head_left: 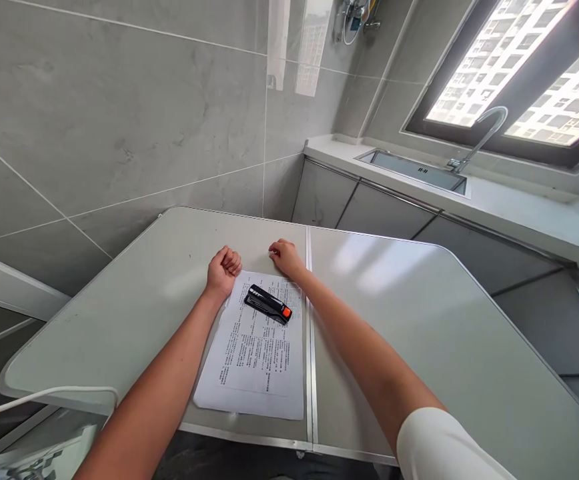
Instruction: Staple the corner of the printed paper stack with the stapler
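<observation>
A black stapler (268, 304) with an orange end lies aslant on a printed sheet of paper (249, 373), which may be more than one sheet. My left hand (224, 268) is closed in a fist at the paper's upper left corner, with nothing showing in it. Beyond the paper's upper right edge, my right hand (286, 258) rests with its fingers curled in. A tiny pale spot shows at its fingertips, too small to name. Neither hand touches the stapler.
The pale folding table (394, 333) has a metal seam (310, 373) just right of the paper. A white cable (44, 395) hangs at the lower left. Grey tiled wall (169, 120) stands behind. A counter with a sink (409, 167) and a faucet (484, 137) lies back right under a window.
</observation>
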{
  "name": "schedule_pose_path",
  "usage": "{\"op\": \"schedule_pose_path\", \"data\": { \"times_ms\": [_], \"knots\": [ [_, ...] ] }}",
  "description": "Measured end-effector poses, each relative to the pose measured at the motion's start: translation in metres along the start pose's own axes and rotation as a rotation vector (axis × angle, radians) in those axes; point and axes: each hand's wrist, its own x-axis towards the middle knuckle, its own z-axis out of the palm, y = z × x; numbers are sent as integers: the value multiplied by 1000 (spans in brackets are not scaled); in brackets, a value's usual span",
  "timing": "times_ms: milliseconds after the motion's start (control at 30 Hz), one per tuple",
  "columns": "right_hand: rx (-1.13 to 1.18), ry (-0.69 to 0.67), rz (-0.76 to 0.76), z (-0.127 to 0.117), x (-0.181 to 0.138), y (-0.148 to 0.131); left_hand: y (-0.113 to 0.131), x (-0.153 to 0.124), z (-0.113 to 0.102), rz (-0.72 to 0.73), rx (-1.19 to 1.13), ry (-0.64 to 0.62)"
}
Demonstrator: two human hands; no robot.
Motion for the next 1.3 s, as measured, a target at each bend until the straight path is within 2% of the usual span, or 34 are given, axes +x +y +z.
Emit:
{"op": "schedule_pose_path", "data": {
  "times_ms": [100,200,267,367,433,533,900,1100,1233,1300],
  "knots": [
    [16,64,27,-18,-8,9,-6,-4,5,102,379,-44],
    [19,139,64,-51,-36,26,-12,-8,7,256,925,-214],
    [11,163,81,-72,-63,35,-16,-9,6,341,1211,-337],
    [70,58,98,-91,-103,41,-19,-10,5,390,1424,-426],
    [105,-20,92,-93,-121,40,-21,-10,5,391,1477,-452],
    [95,-8,101,-88,-131,37,-21,-11,6,395,1499,-482],
    [-66,34,81,-65,-95,37,-23,-8,8,351,1468,-509],
    [108,193,188,-70,-111,27,-25,-8,7,364,1430,-470],
    [189,59,159,-77,-125,20,-27,-7,6,370,1406,-471],
    [197,34,181,-78,-126,19,-27,-7,5,373,1394,-465]
  ]
}}
